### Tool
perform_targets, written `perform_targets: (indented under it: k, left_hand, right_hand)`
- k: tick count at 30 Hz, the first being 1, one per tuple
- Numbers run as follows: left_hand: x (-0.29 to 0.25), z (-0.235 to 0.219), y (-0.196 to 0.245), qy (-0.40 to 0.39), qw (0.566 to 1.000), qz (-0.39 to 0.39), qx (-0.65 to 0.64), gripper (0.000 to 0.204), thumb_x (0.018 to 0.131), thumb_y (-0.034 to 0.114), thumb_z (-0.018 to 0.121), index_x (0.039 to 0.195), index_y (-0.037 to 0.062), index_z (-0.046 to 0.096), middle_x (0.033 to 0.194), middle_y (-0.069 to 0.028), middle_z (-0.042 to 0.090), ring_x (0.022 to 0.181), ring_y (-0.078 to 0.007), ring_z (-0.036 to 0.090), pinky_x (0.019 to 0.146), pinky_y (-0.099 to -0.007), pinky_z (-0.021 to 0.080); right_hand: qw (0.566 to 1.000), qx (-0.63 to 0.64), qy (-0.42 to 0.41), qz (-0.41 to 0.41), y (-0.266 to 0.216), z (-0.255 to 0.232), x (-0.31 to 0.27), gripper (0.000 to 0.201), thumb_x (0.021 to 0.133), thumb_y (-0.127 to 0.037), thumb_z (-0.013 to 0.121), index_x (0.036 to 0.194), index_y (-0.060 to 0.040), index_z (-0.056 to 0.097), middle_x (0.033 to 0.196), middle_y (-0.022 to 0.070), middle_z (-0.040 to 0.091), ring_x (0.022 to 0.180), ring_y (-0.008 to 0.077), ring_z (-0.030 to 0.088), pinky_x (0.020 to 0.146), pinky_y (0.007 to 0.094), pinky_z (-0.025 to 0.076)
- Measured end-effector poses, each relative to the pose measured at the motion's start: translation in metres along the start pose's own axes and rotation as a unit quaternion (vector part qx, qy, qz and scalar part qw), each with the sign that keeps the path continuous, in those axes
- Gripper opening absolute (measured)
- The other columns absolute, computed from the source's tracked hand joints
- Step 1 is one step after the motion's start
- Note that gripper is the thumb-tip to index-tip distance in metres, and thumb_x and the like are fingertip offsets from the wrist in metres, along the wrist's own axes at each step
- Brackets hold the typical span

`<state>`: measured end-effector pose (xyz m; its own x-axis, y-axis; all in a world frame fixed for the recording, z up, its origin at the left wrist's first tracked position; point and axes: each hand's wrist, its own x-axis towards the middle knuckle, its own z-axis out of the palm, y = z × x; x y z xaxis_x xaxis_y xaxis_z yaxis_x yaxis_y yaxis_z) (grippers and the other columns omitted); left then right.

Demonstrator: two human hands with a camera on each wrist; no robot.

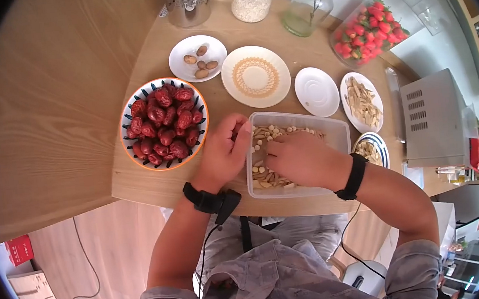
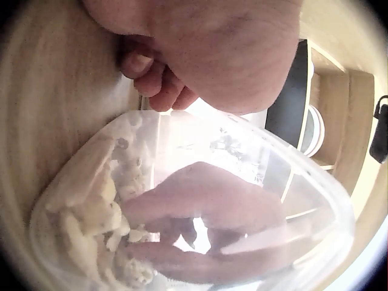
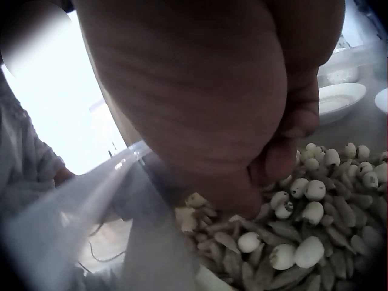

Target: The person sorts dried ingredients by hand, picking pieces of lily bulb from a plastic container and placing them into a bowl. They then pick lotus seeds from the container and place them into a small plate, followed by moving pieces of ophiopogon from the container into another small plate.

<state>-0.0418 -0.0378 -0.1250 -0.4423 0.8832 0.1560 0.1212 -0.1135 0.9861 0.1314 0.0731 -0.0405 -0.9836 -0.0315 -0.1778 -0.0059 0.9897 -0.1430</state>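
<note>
A clear plastic box stands at the table's front edge, holding white lotus seeds, slim tan spindle-shaped pieces and pale slices. My right hand reaches down into it, fingertips bent among the pieces. Through the plastic, the left wrist view shows its thumb and fingers pointing at the contents; I cannot tell whether they pinch anything. My left hand rests just outside the box's left wall, its fingers loosely curled with nothing seen in them.
Left stands a bowl of red dates. Behind are a plate with several brown nuts, a patterned plate and a white saucer. Right are an oval dish of slices, a striped bowl and a grey appliance. Strawberries stand behind.
</note>
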Motion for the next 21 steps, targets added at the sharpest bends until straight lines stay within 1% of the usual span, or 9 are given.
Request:
perform_targets:
  k: [1, 4, 7, 10, 13, 16, 19, 21]
  left_hand:
    - [0.0, 0.0, 0.001, 0.0, 1.0, -0.001, 0.003, 0.022, 0.108, 0.022, 0.06, 0.108, 0.0001, 0.063, 0.08, -0.009, 0.064, 0.07, -0.0159, 0.059, 0.065, -0.0327, 0.05]
    - [0.0, -0.001, 0.005, 0.001, 1.0, -0.004, 0.007, 0.023, 0.108, 0.022, 0.06, 0.107, 0.0002, 0.064, 0.078, -0.009, 0.064, 0.069, -0.016, 0.059, 0.064, -0.0327, 0.05]
    - [0.001, 0.0, 0.001, 0.003, 1.0, 0.0, 0.005, 0.022, 0.107, 0.022, 0.061, 0.107, 0.0005, 0.064, 0.078, -0.0089, 0.064, 0.068, -0.016, 0.059, 0.064, -0.0325, 0.05]
    - [0.0, 0.0, 0.001, 0.006, 1.0, 0.0, 0.003, 0.021, 0.107, 0.022, 0.061, 0.107, 0.0008, 0.064, 0.078, -0.0089, 0.065, 0.068, -0.0156, 0.06, 0.064, -0.0323, 0.05]
    - [0.0, 0.0, 0.0, 0.004, 1.0, -0.001, 0.003, 0.021, 0.107, 0.022, 0.062, 0.108, 0.0007, 0.065, 0.078, -0.0087, 0.066, 0.068, -0.015, 0.06, 0.064, -0.032, 0.051]
    - [0.0, 0.0, -0.003, 0.005, 1.0, 0.008, 0.0, 0.022, 0.107, 0.022, 0.061, 0.108, 0.0003, 0.065, 0.078, -0.0086, 0.066, 0.069, -0.0146, 0.061, 0.064, -0.0319, 0.051]
    - [0.0, 0.0, -0.002, 0.008, 1.0, 0.009, 0.0, 0.022, 0.107, 0.022, 0.061, 0.108, -0.0001, 0.065, 0.079, -0.0086, 0.067, 0.069, -0.0146, 0.061, 0.065, -0.0318, 0.051]
    - [0.0, 0.001, -0.003, 0.01, 1.0, 0.011, -0.007, 0.022, 0.107, 0.021, 0.061, 0.108, -0.0003, 0.065, 0.079, -0.0088, 0.067, 0.07, -0.0147, 0.062, 0.065, -0.0317, 0.051]
  right_hand:
    - [1.0, -0.004, -0.004, -0.004, 0.001, 0.003, 0.001, 0.017, 0.082, -0.012, 0.067, 0.097, -0.0084, 0.074, 0.095, 0.0082, 0.067, 0.086, 0.0286, 0.074, 0.072, 0.0415, 0.061]
    - [0.998, -0.009, -0.055, 0.04, 0.005, 0.005, 0.001, 0.016, 0.08, -0.012, 0.069, 0.096, -0.0094, 0.074, 0.096, 0.0076, 0.068, 0.083, 0.0296, 0.073, 0.073, 0.042, 0.061]
    - [0.995, 0.086, 0.043, 0.024, 0.006, -0.007, 0.0, 0.015, 0.08, -0.012, 0.071, 0.094, -0.0109, 0.075, 0.089, 0.0088, 0.069, 0.081, 0.0317, 0.073, 0.074, 0.0445, 0.06]
    - [0.975, 0.199, -0.025, 0.097, -0.001, -0.022, 0.006, 0.014, 0.081, -0.014, 0.071, 0.094, -0.0105, 0.074, 0.083, 0.0117, 0.07, 0.082, 0.0346, 0.073, 0.074, 0.0478, 0.058]
    - [0.927, 0.355, -0.057, 0.104, -0.01, -0.015, 0.009, 0.013, 0.081, -0.016, 0.071, 0.092, -0.0083, 0.073, 0.082, 0.0141, 0.071, 0.085, 0.0364, 0.073, 0.073, 0.0496, 0.057]
    - [0.951, 0.277, -0.081, 0.112, -0.018, -0.003, 0.013, 0.015, 0.082, -0.015, 0.075, 0.095, -0.0096, 0.07, 0.085, 0.0085, 0.075, 0.083, 0.0342, 0.073, 0.072, 0.0467, 0.056]
    - [0.964, 0.221, -0.103, 0.109, -0.019, -0.001, 0.017, 0.015, 0.081, -0.016, 0.076, 0.095, -0.0106, 0.072, 0.084, 0.0095, 0.074, 0.083, 0.0347, 0.072, 0.073, 0.0475, 0.056]
    - [0.966, 0.228, -0.07, 0.1, -0.018, 0.004, 0.015, 0.015, 0.081, -0.016, 0.076, 0.095, -0.0109, 0.073, 0.084, 0.0106, 0.073, 0.083, 0.0348, 0.072, 0.073, 0.0476, 0.056]
